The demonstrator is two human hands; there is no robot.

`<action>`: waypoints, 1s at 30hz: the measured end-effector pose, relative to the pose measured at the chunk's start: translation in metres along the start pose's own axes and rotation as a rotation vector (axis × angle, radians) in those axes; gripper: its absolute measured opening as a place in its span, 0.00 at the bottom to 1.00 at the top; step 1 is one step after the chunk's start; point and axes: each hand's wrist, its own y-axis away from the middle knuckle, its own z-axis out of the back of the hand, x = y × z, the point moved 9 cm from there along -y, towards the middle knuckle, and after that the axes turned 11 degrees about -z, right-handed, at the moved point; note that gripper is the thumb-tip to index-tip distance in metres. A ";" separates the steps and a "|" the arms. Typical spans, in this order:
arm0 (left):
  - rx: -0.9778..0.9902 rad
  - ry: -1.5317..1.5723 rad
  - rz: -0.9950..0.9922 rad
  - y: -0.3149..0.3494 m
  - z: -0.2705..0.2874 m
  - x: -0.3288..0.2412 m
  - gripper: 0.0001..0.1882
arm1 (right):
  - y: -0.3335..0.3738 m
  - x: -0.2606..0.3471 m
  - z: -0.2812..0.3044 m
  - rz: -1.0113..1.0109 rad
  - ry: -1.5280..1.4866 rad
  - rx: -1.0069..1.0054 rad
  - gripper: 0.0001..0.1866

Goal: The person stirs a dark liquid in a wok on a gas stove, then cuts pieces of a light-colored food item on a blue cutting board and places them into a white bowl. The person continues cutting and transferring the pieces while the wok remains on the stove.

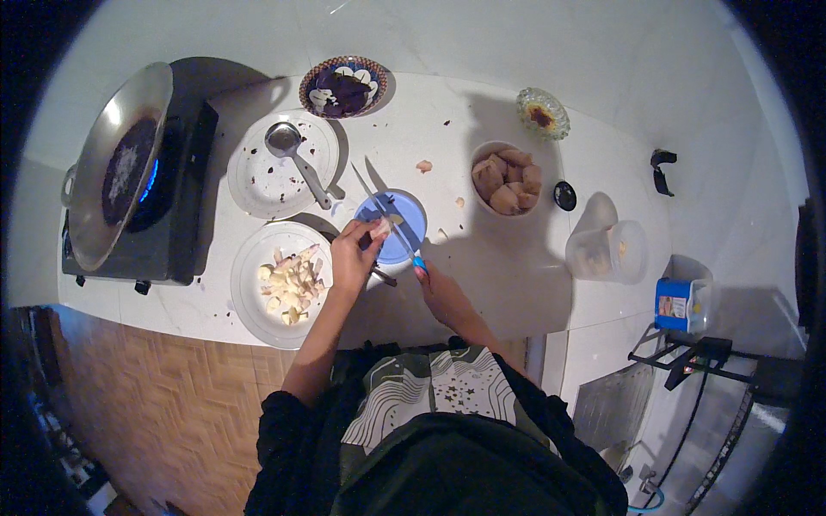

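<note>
My right hand (440,291) grips a knife (385,209) by its blue handle, the blade pointing up and to the left across a round blue board or lid (415,215). The fingers of my left hand (351,256) are closed on a pale pinkish piece of food (380,229), held close beside the blade over the blue disc. A small pale slice (396,219) lies by the blade. To the left of my left hand, a white plate (244,297) holds a heap of pale yellow and pinkish cut pieces (292,284).
On the left, a metal wok (95,215) stands tilted on a black stove (185,249) with a blue flame. A ladle (301,163) rests on another plate (249,193). Behind stands a patterned bowl (307,86). Rightward are a bowl of brownish chunks (506,178), a glass dish (557,107) and a plastic tub (632,251).
</note>
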 end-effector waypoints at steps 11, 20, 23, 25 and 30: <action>-0.016 -0.001 -0.007 0.001 0.001 -0.004 0.11 | -0.019 0.003 -0.014 0.034 0.074 -0.094 0.18; -0.009 -0.075 -0.059 0.001 0.002 -0.007 0.11 | -0.019 0.008 0.007 0.036 0.242 -0.155 0.18; -0.018 -0.047 -0.058 0.003 0.001 -0.004 0.11 | -0.013 0.009 0.010 0.089 0.108 -0.139 0.18; -0.021 -0.007 -0.018 0.004 0.000 -0.001 0.11 | -0.004 0.010 0.013 0.081 0.005 -0.098 0.18; -0.037 0.000 0.004 0.007 -0.001 0.007 0.11 | 0.010 0.014 0.014 0.086 -0.006 -0.081 0.18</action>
